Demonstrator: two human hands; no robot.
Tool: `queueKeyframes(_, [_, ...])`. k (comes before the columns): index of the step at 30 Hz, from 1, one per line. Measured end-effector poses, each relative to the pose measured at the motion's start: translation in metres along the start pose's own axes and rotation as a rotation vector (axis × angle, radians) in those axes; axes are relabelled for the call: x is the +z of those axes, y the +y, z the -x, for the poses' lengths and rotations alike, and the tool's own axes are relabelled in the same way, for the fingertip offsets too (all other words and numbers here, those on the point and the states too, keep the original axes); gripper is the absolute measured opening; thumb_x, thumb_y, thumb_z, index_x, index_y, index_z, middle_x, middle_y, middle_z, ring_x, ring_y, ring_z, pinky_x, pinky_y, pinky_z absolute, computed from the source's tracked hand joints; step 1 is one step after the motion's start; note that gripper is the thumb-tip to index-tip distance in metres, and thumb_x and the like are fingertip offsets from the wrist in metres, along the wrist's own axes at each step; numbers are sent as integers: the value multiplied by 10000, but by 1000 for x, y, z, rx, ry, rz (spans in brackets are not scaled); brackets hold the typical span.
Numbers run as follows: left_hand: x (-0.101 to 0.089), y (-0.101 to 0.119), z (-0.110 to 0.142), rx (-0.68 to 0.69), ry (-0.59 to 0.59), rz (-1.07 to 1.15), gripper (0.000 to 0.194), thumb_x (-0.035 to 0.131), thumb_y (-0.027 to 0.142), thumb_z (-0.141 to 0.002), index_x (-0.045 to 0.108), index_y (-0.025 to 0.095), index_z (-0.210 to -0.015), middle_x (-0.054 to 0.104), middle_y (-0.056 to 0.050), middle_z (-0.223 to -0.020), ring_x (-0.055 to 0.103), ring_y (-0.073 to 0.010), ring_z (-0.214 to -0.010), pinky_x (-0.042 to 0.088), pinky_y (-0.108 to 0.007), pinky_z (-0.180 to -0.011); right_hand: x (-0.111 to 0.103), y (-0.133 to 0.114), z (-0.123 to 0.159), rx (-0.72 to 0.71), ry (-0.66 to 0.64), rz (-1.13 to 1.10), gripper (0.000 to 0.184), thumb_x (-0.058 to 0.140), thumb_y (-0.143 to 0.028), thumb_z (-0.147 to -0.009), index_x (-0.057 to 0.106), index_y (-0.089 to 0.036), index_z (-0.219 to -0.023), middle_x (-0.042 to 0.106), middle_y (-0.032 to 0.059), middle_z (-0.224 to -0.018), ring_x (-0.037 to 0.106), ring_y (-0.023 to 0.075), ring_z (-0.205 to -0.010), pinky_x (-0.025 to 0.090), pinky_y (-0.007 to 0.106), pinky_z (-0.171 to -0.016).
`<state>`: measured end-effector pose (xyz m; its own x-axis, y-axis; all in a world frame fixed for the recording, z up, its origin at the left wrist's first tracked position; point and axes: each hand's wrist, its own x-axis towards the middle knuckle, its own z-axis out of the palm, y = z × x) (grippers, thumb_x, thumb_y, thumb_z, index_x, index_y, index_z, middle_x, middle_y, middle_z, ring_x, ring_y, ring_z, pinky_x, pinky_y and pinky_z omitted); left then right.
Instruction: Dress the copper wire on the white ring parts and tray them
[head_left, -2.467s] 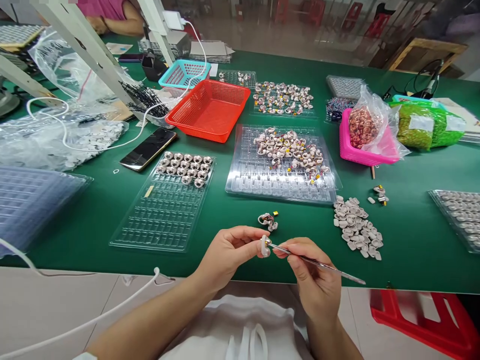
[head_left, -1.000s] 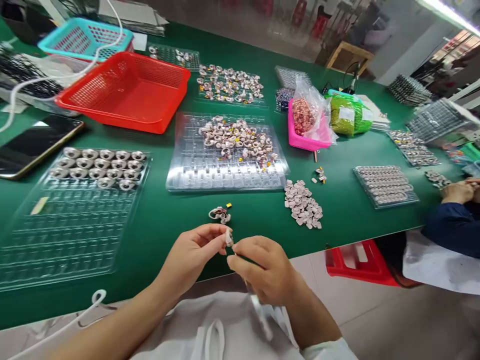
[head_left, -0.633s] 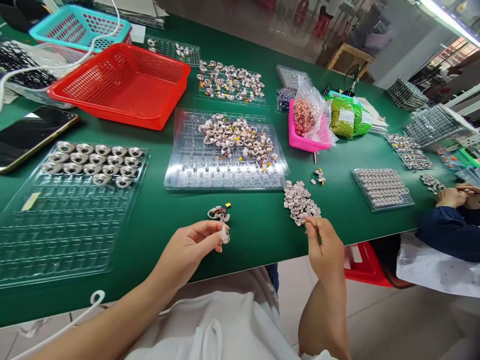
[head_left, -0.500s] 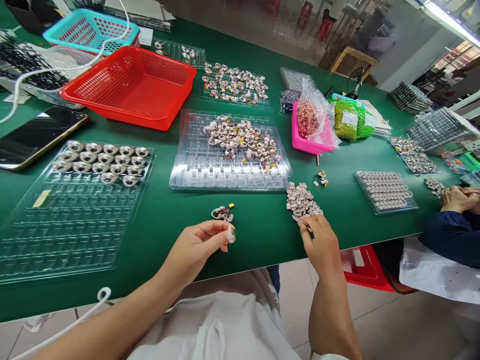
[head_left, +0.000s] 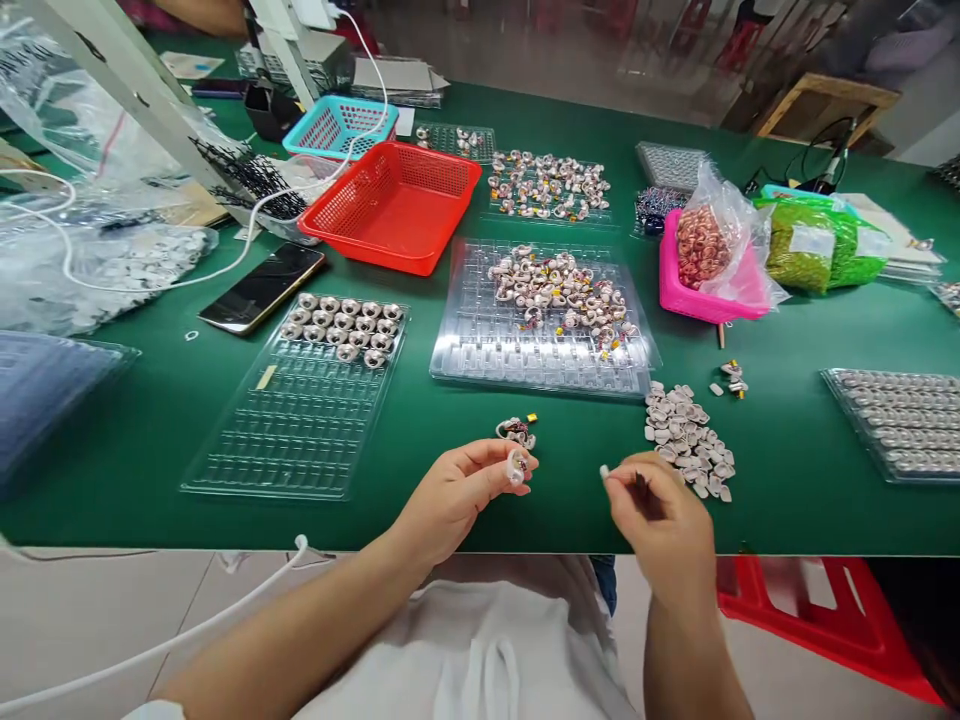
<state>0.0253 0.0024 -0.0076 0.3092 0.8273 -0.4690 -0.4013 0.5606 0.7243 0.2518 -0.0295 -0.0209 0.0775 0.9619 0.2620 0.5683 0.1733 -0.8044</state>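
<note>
My left hand (head_left: 457, 492) is closed in a pinch on a small white earpiece shell (head_left: 516, 466), held just above the green table's front edge. My right hand (head_left: 660, 518) is closed too, pinching a small white cap piece (head_left: 604, 471) at its fingertips, with a thin dark tool tucked in the fingers. The two hands are a short way apart. A single wired part (head_left: 517, 431) lies on the mat just beyond my left fingers. A heap of small white caps (head_left: 688, 438) lies right of my right hand.
A clear tray (head_left: 300, 420) with a few rows of finished shells sits left; a clear tray (head_left: 480, 355) heaped with wired parts sits ahead. A red basket (head_left: 390, 205), phone (head_left: 262, 288), pink bin (head_left: 709, 300) and another tray (head_left: 896, 420) surround them. A red stool (head_left: 825, 620) stands below.
My right hand left the cap heap with a white cap and came back toward my left hand. The view swung left, and the co-worker at the right went out of sight.
</note>
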Motion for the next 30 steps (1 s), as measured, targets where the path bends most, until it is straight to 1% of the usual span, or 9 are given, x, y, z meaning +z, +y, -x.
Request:
queueKeyframes(2, [2,-1,2,11,-26,29,223,858,313,-743,810,155,-892,793,-95,-974,692,-209,-936,550,-307,-871,25,-20,6,45,-15,-299,100,613,-167,-891,619,-213,-802,583,6,-800,553,125,-631,418,229,-492])
queueKeyframes(4, [2,-2,5,25,-56,51,235,855,333,-752,810,164,-909,803,-101,-1001,703,-235,-991,534,-341,-939,48,-32,9,70,15,-442,92,622,-156,-880,618,-205,-803,569,2,-788,566,129,-664,449,230,-528])
queueKeyframes(8, [-2,-2,12,85,-76,-12,193,825,321,-794,804,176,-919,804,-97,-1028,717,-248,-1000,516,-365,-986,73,-38,9,81,92,-375,99,604,-134,-877,602,-211,-815,560,-1,-788,545,125,-656,454,231,-531])
queueKeyframes(13, [-6,10,19,146,-31,-206,175,780,313,-832,798,180,-945,801,-82,-953,718,-226,-909,559,-319,-869,68,-35,1,-79,2,-193,202,609,-102,-857,605,-237,-1007,628,17,-897,623,143,-738,532,239,-583])
queueKeyframes(16, [-6,21,19,162,-38,-278,197,774,346,-821,794,169,-906,785,-74,-873,710,-222,-831,568,-320,-819,61,-35,-5,-272,-76,-99,349,570,-69,-882,614,-260,-1170,658,53,-1001,672,177,-863,586,286,-672])
queueKeyframes(20, [-11,28,15,109,-45,-260,174,780,328,-812,785,164,-872,772,-66,-865,700,-208,-827,561,-303,-808,55,-37,-7,-399,-114,-42,367,564,-40,-895,641,-258,-1180,677,66,-981,672,193,-869,592,325,-710])
queueKeyframes(22, [-15,27,13,50,-62,-193,155,798,298,-797,785,158,-861,772,-68,-867,694,-194,-815,557,-294,-806,52,-39,-6,-340,-121,-121,299,592,-54,-901,661,-247,-1118,682,56,-951,668,176,-820,579,298,-665])
queueKeyframes(26, [-19,22,9,-72,-118,60,168,838,286,-759,789,148,-841,758,-70,-826,676,-162,-733,565,-274,-745,53,-40,-1,-79,-149,-400,108,679,-131,-887,698,-221,-943,677,32,-860,644,152,-734,520,249,-568])
queueKeyframes(30, [-17,17,8,-91,-97,133,132,850,241,-744,799,134,-802,715,-53,-796,636,-128,-699,554,-231,-700,61,-41,1,100,-128,-664,23,705,-205,-880,721,-209,-897,687,31,-807,649,162,-719,533,260,-573])
